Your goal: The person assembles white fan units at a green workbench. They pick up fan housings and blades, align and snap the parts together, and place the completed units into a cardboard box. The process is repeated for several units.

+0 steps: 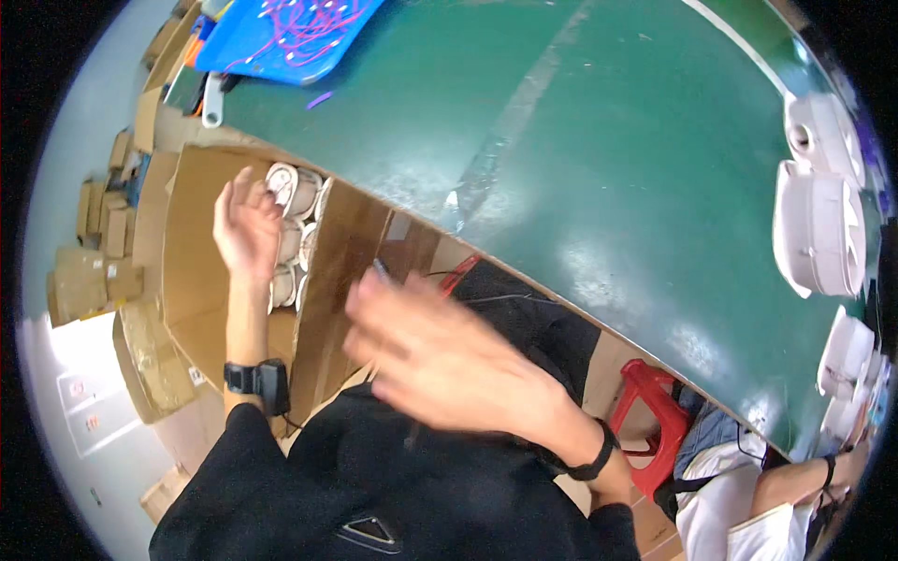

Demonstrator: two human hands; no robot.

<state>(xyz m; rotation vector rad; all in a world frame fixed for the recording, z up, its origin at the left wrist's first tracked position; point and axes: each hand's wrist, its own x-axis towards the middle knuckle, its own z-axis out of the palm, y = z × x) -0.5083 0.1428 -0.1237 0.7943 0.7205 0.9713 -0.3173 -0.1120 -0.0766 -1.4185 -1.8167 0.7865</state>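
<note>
My left hand [249,229] is raised over an open cardboard box [201,210], palm showing and fingers loosely bent and apart. Beside its fingertips is a white rounded plastic housing [297,194], one of several stacked along the box's right side; whether the fingers touch it is unclear. My right hand [444,351] hangs in front of my body, right of the box and below the table edge. Motion smears its fingers, so whether it grips anything cannot be made out.
The green table [393,122] carries a blue tray [253,47] of pink-purple cables at the far left, and white housings [821,229] at the right. A red stool [645,421] stands under the edge. A co-worker's arm [795,486] reaches in at lower right. Cardboard boxes [79,280] are stacked left.
</note>
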